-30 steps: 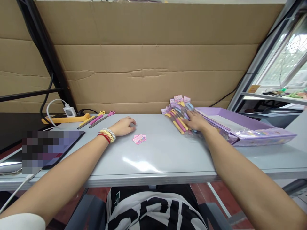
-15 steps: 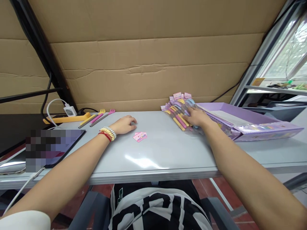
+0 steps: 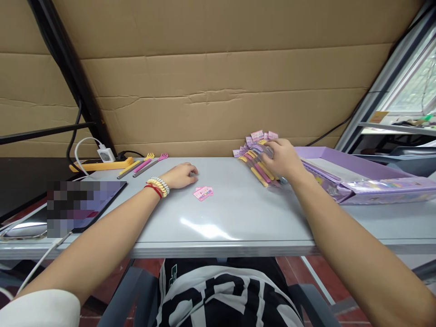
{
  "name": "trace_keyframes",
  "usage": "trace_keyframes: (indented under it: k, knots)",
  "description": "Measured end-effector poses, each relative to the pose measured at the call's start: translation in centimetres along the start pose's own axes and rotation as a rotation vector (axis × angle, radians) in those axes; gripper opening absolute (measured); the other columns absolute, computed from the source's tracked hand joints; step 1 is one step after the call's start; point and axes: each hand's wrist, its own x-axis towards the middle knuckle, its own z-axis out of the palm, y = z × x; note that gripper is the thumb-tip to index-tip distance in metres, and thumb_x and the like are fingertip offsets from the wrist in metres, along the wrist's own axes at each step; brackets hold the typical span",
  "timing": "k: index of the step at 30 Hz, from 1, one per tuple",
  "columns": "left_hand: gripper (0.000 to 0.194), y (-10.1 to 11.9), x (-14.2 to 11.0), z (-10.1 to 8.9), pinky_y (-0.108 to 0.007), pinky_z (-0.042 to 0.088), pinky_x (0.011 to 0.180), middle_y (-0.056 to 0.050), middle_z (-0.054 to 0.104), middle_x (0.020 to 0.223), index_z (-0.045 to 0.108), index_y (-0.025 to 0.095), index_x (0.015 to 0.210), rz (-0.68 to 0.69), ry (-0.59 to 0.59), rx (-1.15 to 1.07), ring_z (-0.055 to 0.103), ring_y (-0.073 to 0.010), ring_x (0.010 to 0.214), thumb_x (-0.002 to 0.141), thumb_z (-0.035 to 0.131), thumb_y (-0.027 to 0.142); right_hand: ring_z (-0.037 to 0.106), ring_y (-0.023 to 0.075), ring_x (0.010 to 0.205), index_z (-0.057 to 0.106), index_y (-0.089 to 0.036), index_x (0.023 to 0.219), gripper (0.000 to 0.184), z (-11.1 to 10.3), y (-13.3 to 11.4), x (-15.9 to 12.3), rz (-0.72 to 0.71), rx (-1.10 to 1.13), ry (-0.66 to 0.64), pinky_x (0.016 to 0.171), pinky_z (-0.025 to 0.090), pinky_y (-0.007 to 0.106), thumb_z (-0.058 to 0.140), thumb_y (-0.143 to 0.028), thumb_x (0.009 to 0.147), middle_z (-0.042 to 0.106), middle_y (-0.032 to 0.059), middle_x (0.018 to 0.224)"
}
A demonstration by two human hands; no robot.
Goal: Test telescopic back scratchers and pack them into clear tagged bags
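Observation:
My left hand [image 3: 181,175] rests on the table, its fingers loosely bent and nothing in them. Just right of it lie a few small pink cards [image 3: 203,193]. My right hand [image 3: 282,158] is over a pile of clear-wrapped, fork-topped pens [image 3: 258,169] in yellow, pink and purple, with printed tags at the far end. Its thumb and fingers close at the upper right of the pile, seemingly on one wrapped pen; the hand partly hides the grip. Unwrapped, a yellow fork-topped pen [image 3: 136,166] and a pink fork-topped pen [image 3: 151,165] lie back left.
An open purple box [image 3: 340,159] stands on the right of the grey table [image 3: 218,222]. On the left are a yellow power strip [image 3: 102,166] with a white charger [image 3: 106,153] and a dark tablet-like device [image 3: 105,200]. A cardboard wall [image 3: 211,68] rises behind.
My right hand has gone from lying spread on the pile to a raised, bent-finger grip at its upper right. The left hand stays put. The view has shifted slightly.

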Motion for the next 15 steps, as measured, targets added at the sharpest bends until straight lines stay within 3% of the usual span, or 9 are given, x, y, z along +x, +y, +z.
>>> trace_keyframes:
  k: [3,7,15]
  knots:
    - [0.036,0.0,0.0,0.0,-0.030,0.044,0.090,-0.008,0.060,0.113,0.061,0.017,0.109,-0.009,-0.002,0.016,0.058,-0.0209,0.102,0.082,0.047,0.037,0.055,0.0273,0.101,0.065,-0.013,0.102,0.031,-0.1,-2.6,0.0,-0.149,0.082,-0.059,0.088,0.042,0.039,0.045,-0.028,0.083,0.064,0.0144,0.101]
    - [0.037,0.0,0.0,0.0,-0.030,0.044,0.090,-0.009,0.061,0.113,0.062,0.017,0.109,-0.003,-0.012,0.039,0.058,-0.0209,0.101,0.082,0.047,0.036,0.056,0.0269,0.100,0.066,-0.012,0.105,0.032,0.4,-5.4,-0.4,-0.324,0.086,-0.259,0.085,0.043,0.037,0.047,-0.026,0.083,0.065,0.0137,0.103]
    - [0.038,0.1,-0.1,-0.1,-0.029,0.044,0.090,-0.008,0.062,0.112,0.063,0.017,0.109,-0.003,-0.030,0.064,0.059,-0.0206,0.100,0.081,0.047,0.038,0.059,0.0244,0.100,0.067,-0.016,0.104,0.030,0.5,-9.7,0.0,-0.391,0.306,-0.542,0.084,0.043,0.034,0.050,-0.032,0.085,0.066,0.0113,0.107]
